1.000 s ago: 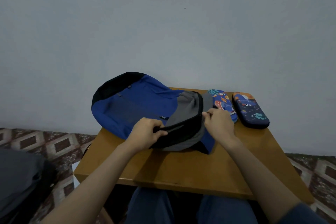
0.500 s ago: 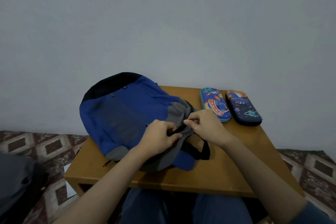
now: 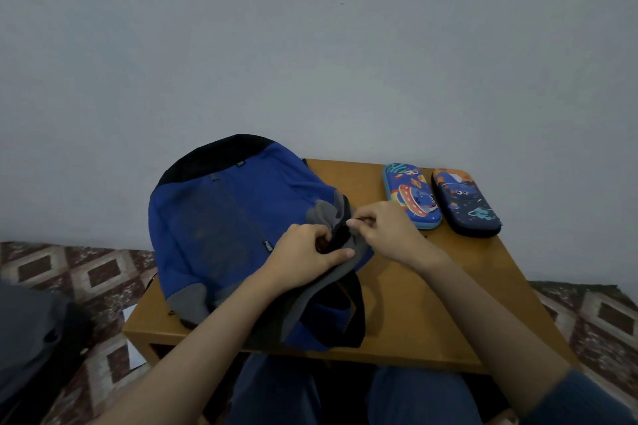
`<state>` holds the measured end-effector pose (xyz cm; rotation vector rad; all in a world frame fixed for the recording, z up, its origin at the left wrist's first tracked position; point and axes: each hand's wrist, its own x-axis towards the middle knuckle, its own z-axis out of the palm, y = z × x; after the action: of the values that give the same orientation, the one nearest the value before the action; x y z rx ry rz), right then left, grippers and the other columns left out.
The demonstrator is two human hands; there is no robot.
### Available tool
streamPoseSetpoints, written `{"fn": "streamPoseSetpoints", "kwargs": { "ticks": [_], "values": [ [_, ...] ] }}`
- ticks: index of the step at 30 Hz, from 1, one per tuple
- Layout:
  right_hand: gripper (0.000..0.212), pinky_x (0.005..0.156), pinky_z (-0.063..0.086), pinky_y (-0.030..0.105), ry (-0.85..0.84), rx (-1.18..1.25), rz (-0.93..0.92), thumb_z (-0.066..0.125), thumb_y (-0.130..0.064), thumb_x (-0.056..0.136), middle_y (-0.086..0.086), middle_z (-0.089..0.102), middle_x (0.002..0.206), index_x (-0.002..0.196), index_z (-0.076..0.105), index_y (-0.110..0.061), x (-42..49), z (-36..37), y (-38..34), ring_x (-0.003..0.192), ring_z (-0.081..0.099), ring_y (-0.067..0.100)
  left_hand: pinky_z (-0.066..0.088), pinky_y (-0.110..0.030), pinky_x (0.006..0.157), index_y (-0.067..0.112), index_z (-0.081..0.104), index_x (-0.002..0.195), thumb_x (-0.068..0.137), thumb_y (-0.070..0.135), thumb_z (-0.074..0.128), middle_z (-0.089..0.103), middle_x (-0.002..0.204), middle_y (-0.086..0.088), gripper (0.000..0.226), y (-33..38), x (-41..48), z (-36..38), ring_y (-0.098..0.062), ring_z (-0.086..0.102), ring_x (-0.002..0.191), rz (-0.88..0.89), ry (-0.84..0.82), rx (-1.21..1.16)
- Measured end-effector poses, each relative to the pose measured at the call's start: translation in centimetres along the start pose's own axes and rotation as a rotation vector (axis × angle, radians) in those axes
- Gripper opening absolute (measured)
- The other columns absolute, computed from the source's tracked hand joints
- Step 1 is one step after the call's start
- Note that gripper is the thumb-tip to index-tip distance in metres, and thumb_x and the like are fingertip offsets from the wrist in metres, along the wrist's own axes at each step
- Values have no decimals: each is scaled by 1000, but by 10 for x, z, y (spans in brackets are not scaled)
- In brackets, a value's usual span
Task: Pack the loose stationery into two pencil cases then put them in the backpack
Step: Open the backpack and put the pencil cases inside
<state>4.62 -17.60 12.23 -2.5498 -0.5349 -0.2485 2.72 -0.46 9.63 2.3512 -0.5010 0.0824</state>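
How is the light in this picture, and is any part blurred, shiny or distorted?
In the head view the light is dim and bluish, with no glare; soft shadow under the backpack on the table; the print on the light blue pencil case stays readable; the head view's wide lens stretches the floor tiles at the corners.

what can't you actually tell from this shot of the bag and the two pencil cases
Head view: what the left hand and right hand pinch on the blue fabric backpack; the hands themselves and bunched grey cloth hide it.
Head view: contents of the light blue patterned pencil case and dark navy patterned pencil case; both are closed.
Head view: the dark grey object at lower left, cut by the frame edge.
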Motion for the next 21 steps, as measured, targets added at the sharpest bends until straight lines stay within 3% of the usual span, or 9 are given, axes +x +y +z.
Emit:
{"fn": "streamPoseSetpoints", "kwargs": {
  "ticks": [4, 7, 10, 14, 18, 21],
  "values": [
    [23, 50, 25, 13, 68, -9, 38, 58, -24, 91, -18, 44, 54, 77, 71, -10, 9, 8, 11, 54, 43, 3, 27, -20, 52, 13, 39, 55, 86, 24, 64, 38, 52, 2, 42, 3, -6, -9, -7, 34, 48, 25, 5, -75],
    [26, 50, 27, 22, 147, -74, 123, 56, -28, 92, -8, 53, 58, 80, 70, -10, 20, 21, 17, 62, 47, 15, 27, -19, 52, 9, 38, 55, 86, 19, 65, 35, 53, 0, 42, 3, -14, -24, -6, 33, 49, 34, -14, -152],
    [30, 55, 32, 26, 200, -154, 235, 52, -31, 94, 10, 68, 82, 91, 70, -7, 34, 30, 30, 80, 60, 26, 28, -20, 56, 5, 40, 55, 85, 16, 66, 36, 55, -2, 41, 4, -23, -39, -9, 35, 53, 61, -62, -223],
    [33, 61, 35, 26, 225, -141, 293, 51, -33, 95, 11, 70, 90, 95, 70, -7, 48, 36, 40, 85, 62, 28, 32, -27, 61, -4, 47, 60, 86, 17, 65, 42, 59, -6, 38, 6, -25, -48, -15, 40, 57, 72, -94, -262],
    [30, 62, 38, 28, 197, -4, 371, 54, -32, 92, 11, 66, 77, 79, 67, -8, 58, 34, 41, 77, 60, 26, 31, -22, 58, 7, 45, 56, 87, 20, 64, 41, 56, -1, 38, 14, -18, -44, -10, 39, 55, 63, -27, -245],
    [34, 59, 44, 31, 185, 239, 428, 58, -37, 90, 6, 59, 63, 71, 56, -9, 47, 21, 41, 60, 55, 20, 29, -21, 55, -4, 51, 61, 86, 21, 65, 44, 57, -5, 38, 25, 3, -45, -11, 40, 54, 7, 134, -224]
  ]
}}
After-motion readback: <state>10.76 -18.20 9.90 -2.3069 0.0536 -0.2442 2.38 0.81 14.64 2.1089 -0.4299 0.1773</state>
